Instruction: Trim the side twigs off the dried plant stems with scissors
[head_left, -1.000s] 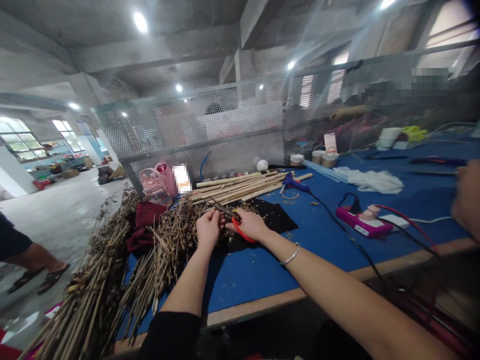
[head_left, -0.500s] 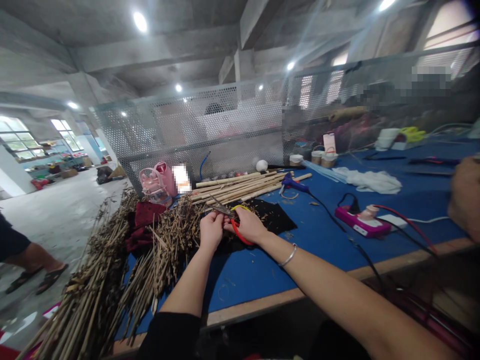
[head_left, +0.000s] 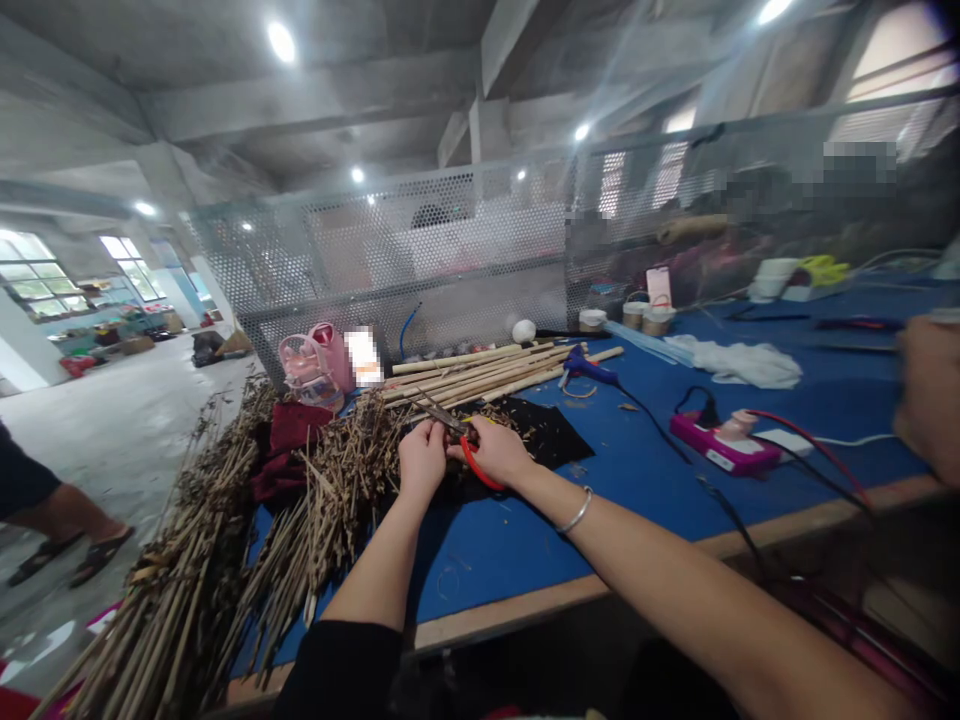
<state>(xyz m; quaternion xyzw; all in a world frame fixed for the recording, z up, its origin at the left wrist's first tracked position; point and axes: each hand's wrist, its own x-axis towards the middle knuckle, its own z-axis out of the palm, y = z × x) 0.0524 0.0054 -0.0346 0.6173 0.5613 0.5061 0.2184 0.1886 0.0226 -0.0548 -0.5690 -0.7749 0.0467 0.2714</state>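
My right hand [head_left: 496, 452] is wrapped round scissors [head_left: 442, 412], whose red handle loop shows below the fingers and a bit of yellow handle above. The blades point away to the upper left. Close beside them my left hand [head_left: 422, 462] is closed in a pinch at the blades. What its fingertips hold is too small to make out. Under both hands lies a black cloth [head_left: 559, 432] strewn with small dry bits. Dried plant stems with seed heads [head_left: 341, 470] lie in a heap just left of my left hand.
Pale sticks [head_left: 480, 370] lie behind my hands, with a blue glue gun [head_left: 589, 368] by their right end. A purple power strip [head_left: 724, 450] with cords sits at right. Another person's hand [head_left: 930, 400] is at the right edge. A mesh panel [head_left: 420, 250] stands behind.
Less of the yellow handle shows above my right hand, and it sits slightly lower. My left hand stays in nearly the same place.
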